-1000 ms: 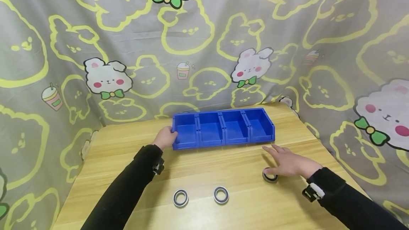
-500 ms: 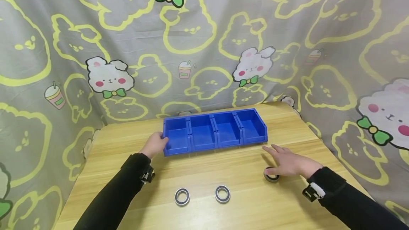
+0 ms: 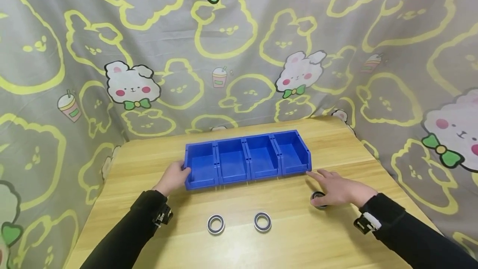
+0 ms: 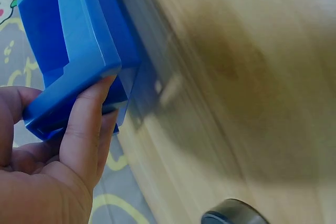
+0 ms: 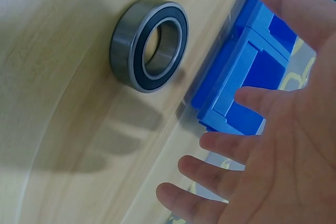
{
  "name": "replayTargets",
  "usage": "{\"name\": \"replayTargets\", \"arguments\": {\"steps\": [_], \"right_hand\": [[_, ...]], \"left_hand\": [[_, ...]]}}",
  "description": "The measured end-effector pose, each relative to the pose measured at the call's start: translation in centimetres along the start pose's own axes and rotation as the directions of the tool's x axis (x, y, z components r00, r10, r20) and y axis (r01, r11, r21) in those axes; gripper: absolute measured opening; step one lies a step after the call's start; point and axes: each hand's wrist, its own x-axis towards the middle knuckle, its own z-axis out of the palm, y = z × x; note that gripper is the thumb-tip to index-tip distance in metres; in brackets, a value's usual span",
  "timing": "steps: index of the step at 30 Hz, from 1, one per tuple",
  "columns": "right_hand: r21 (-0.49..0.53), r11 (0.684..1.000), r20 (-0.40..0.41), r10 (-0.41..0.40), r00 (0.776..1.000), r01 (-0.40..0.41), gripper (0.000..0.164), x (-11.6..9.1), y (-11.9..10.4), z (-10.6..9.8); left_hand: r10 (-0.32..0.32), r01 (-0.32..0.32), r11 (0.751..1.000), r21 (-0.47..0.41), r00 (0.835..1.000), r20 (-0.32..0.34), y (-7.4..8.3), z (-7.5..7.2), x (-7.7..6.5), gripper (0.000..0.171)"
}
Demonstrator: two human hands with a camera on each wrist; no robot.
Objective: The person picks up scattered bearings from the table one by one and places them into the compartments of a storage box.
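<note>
A row of joined blue storage bins [image 3: 233, 172] with open fronts stands on the wooden table. My left hand [image 3: 172, 179] grips its left end wall; the left wrist view shows the thumb and fingers [image 4: 84, 124] on either side of that bin's front corner. Fingers spread, my right hand [image 3: 341, 189] hovers near the row's right front corner, above a ball bearing [image 5: 125, 45]. In the right wrist view the palm holds nothing, and a gap shows between fingers and bearing. The head view has the thumb partly hiding this bearing.
Two more ball bearings, one on the left [image 3: 208, 224] and one in the middle [image 3: 255, 222], lie flat on the table [image 3: 298, 240] in front of the bins. A patterned grey curtain [image 3: 179, 32] hangs behind and along both sides.
My left hand has pulled the bin row leftward and nearer to me. The right hand has hardly moved, and the bearings lie where they were; the head view has shifted slightly.
</note>
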Motion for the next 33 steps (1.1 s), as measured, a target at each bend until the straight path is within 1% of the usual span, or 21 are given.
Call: {"name": "replayTargets", "arguments": {"steps": [5,8,11,15,20,23,28,31,33], "right_hand": [[-0.009,1.0,0.009,-0.018,1.0,0.018,0.095,-0.1,0.0,0.2],[0.003,1.0,0.028,-0.008,1.0,0.008,0.096,-0.2,-0.1,0.3],[0.007,1.0,0.041,0.004,0.999,-0.004,0.096,-0.2,-0.1,0.3],[-0.005,1.0,0.035,0.0,0.999,0.0,0.096,-0.2,0.0,0.4],[-0.019,1.0,0.033,-0.013,0.999,0.013,0.099,-0.1,-0.1,0.6],[-0.019,1.0,0.037,-0.012,0.999,0.013,0.098,-0.1,-0.3,0.7],[-0.01,1.0,0.046,-0.007,0.999,0.007,0.096,-0.1,-0.3,0.9],[-0.012,1.0,0.042,-0.023,0.999,0.023,0.093,0.0,-0.3,0.9],[-0.009,1.0,0.039,-0.019,0.999,0.02,0.091,0.1,-0.4,1.0]], "left_hand": [[0.003,-0.003,1.0,-0.008,1.0,0.011,-0.9,0.0,-0.7,0.038],[-0.001,0.001,1.0,-0.009,1.0,0.016,-1.5,-0.1,-1.0,0.04],[-0.008,0.008,1.0,-0.017,1.0,0.014,-1.8,-0.1,-1.3,0.038],[-0.013,0.013,0.999,-0.03,1.0,0.011,-1.9,0.0,-1.6,0.036],[-0.041,0.042,0.998,-0.049,0.999,0.017,-2.1,0.2,-2.3,0.04],[-0.048,0.049,0.997,-0.067,0.999,0.016,-2.1,0.2,-2.6,0.039],[-0.05,0.052,0.995,-0.085,0.999,0.019,-2.0,0.3,-3.0,0.035],[-0.052,0.053,0.996,-0.077,0.999,0.014,-2.1,0.4,-3.2,0.033],[-0.046,0.047,0.996,-0.073,0.999,0.012,-2.1,0.5,-3.3,0.033]]}}
